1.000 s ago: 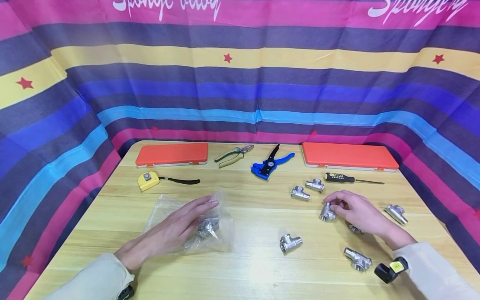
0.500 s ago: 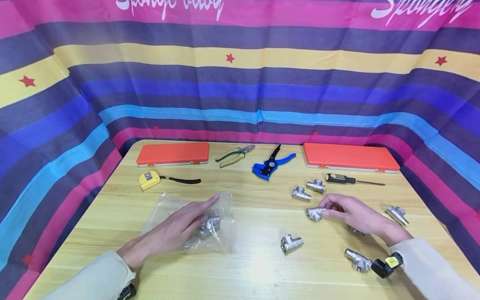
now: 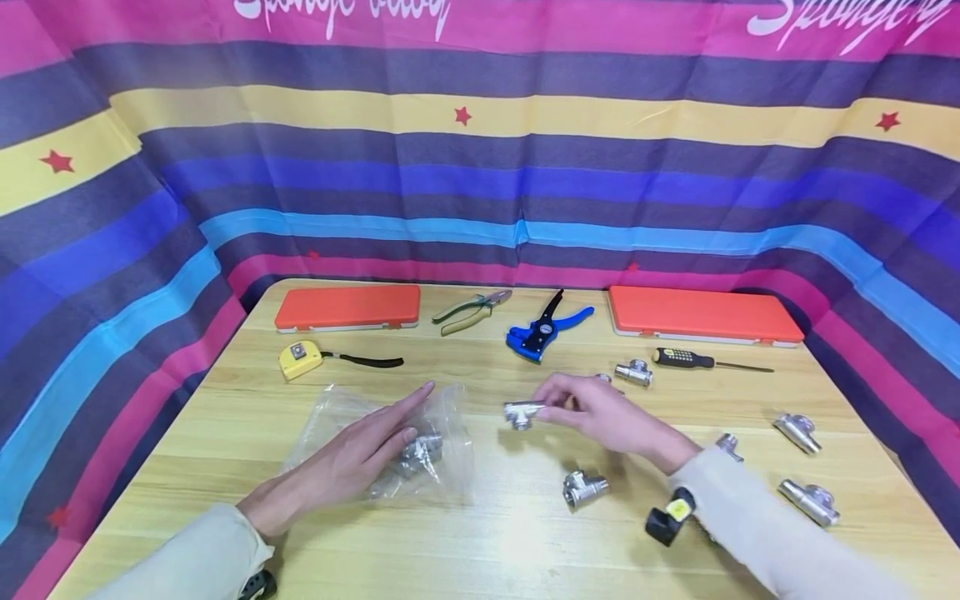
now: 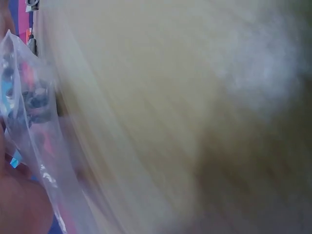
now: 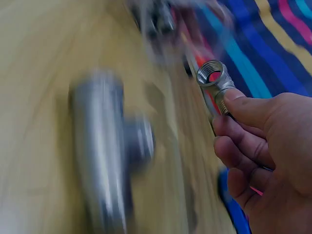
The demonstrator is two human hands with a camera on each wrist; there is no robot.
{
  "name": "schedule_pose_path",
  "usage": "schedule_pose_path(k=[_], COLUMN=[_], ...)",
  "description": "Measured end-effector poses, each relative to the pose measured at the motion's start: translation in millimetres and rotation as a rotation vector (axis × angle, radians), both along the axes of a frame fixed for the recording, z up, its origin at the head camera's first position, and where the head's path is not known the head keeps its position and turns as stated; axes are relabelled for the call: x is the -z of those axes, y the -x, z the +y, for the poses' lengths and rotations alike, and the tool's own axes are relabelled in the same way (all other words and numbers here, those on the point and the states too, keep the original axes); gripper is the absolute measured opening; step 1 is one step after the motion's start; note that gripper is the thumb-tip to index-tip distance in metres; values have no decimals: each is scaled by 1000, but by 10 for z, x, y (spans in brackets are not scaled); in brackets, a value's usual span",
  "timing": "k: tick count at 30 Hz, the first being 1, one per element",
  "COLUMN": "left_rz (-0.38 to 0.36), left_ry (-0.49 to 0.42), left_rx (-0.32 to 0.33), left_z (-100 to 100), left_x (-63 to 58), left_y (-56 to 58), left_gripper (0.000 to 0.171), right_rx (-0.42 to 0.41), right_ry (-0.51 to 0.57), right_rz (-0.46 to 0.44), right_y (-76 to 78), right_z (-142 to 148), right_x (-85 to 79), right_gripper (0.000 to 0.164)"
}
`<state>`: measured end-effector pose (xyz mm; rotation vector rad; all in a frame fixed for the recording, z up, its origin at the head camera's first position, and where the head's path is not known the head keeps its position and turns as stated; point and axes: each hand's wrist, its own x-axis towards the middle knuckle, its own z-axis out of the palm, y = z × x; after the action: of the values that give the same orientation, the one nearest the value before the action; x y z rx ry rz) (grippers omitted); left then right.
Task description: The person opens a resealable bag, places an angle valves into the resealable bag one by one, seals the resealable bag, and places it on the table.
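Note:
Between thumb and fingers my right hand [image 3: 611,412] pinches a metal pipe tee [image 3: 519,414], held above the middle of the table. Its threaded opening faces the camera in the right wrist view, where the tee [image 5: 213,78] shows sharply. My left hand [image 3: 330,467] rests at a clear plastic bag [image 3: 456,475], fingers straight and thumb spread apart from them. Inside the bag lie metal fittings [image 3: 420,452], partly covered by the hand. At the left edge of the left wrist view, the bag [image 4: 46,146] stands beside part of the hand.
Several loose tees lie to the right, including one tee [image 3: 585,489] near the middle and another tee [image 3: 798,433]. Farther back are a screwdriver [image 3: 684,358], wire strippers [image 3: 543,329], pliers [image 3: 474,311], a tape measure [image 3: 300,360] and two red cases [image 3: 348,307] [image 3: 705,313].
My right hand has lifted a tee from the right side of the table and carried it left toward the bag. The left hand stays at the bag, nearly still.

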<state>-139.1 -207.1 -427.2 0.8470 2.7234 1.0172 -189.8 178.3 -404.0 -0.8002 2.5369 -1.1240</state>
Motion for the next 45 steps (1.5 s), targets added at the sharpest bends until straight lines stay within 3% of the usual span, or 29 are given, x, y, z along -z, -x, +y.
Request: schedule_pose_path(k=[3,7,15,21,26,30,33,39,45], left_rz=[-9,-12,4,-27,-42,-34,-10,3,17], left_ry=[-16,-22,-65,-88,-117,-117,-112,-96,-55], left_rx=[-13,-27,2,2,-15,-18,-9,-10,-60], left_z=[0,-1,-9,-31,-42,-67,-90,-135,-204], left_x=[-11,-36,-65,-83,-115,-133,-142,-123,-95], left_y=[-4,-13,-10,-18,3,20,31,16,-31], left_gripper=[57,56,51,49,47,46,46,47,48], right_rx=[-81,-113,-63,-2,-38,-170,-218,-182,-83], right_ry=[31,65,76,43,74,81,70,77,23], right_rz=[3,24,18,35,-24,-109,-146,-127,-72], right_y=[0,6,21,-11,-39,-32,-11,-11,-54], right_z=[-325,-637,-1011,-1278,-1394,-1359,-1263,-863,-190], right_x=[-2,1,116,174,223,223,223,178,74], right_gripper=[18,17,16,16,21,28,28,22,26])
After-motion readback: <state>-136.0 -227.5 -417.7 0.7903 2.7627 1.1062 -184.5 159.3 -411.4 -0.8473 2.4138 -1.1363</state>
